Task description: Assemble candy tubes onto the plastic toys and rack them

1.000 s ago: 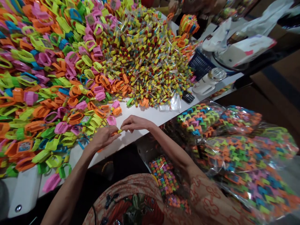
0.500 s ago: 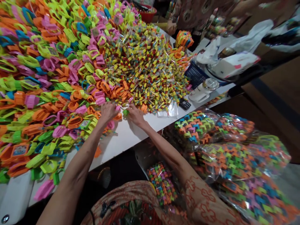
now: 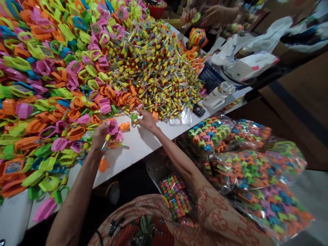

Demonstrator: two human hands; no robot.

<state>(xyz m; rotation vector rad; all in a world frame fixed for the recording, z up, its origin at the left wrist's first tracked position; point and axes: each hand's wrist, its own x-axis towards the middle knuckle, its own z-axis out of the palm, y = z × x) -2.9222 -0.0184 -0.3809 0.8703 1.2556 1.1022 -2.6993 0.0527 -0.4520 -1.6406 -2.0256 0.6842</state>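
My left hand (image 3: 99,136) is closed around a pink toy watch (image 3: 113,127), and a small clear tube with a yellow cap (image 3: 106,140) sticks out below its fingers. To the right, my right hand (image 3: 148,120) reaches over the white table with thumb and forefinger apart. Close to those fingertips lies a green toy watch piece (image 3: 133,117), at the edge of a heap of small yellow-capped tubes (image 3: 156,68). An orange toy watch piece (image 3: 124,126) rests between the two hands.
A large pile of colourful toy watches (image 3: 46,102) covers the left side. On the right are a black remote (image 3: 199,110), a glass jar (image 3: 226,88) and a blue basket (image 3: 208,78). Clear bags of watches (image 3: 252,172) stand below the table edge (image 3: 146,155). Another person's hands (image 3: 217,15) work opposite.
My left hand has moved left and toward me, lifting the pink toy watch and a tube. My right hand's fingers have parted beside the green piece. The other person's hands have come into view.
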